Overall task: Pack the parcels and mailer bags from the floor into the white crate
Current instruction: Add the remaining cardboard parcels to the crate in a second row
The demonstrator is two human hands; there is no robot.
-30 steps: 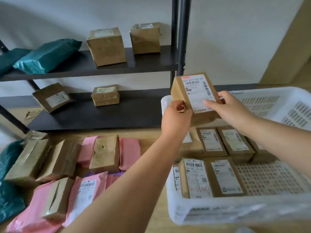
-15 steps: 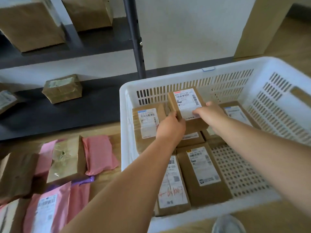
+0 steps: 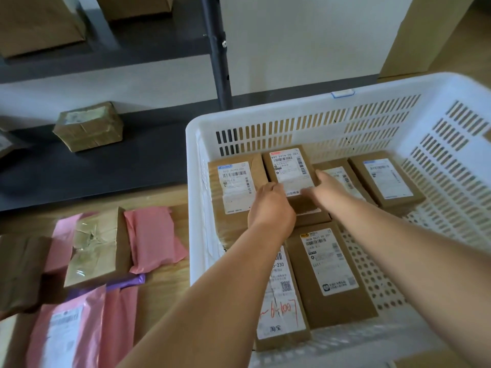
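The white crate [image 3: 305, 110] stands on the floor at the right and holds several brown labelled parcels. A small brown parcel [image 3: 288, 168] with a white label lies in the back row, on top of others. My left hand [image 3: 268, 205] grips its near left corner and my right hand [image 3: 326, 189] holds its near right edge. On the wooden floor to the left lie a taped brown parcel [image 3: 97, 248], a pink mailer bag [image 3: 152, 239], another pink mailer bag with a label [image 3: 66, 338] and a purple bag [image 3: 127, 281] partly hidden.
A dark low shelf [image 3: 106, 171] runs behind the floor pile, with a taped brown box [image 3: 89, 126] on it. A black upright post [image 3: 216, 49] stands just behind the crate's back left corner. More boxes sit on the upper shelf [image 3: 39, 25].
Both hands have lowered the small parcel from above the crate's rim down into the back row. The view has tilted down and closer to the crate.
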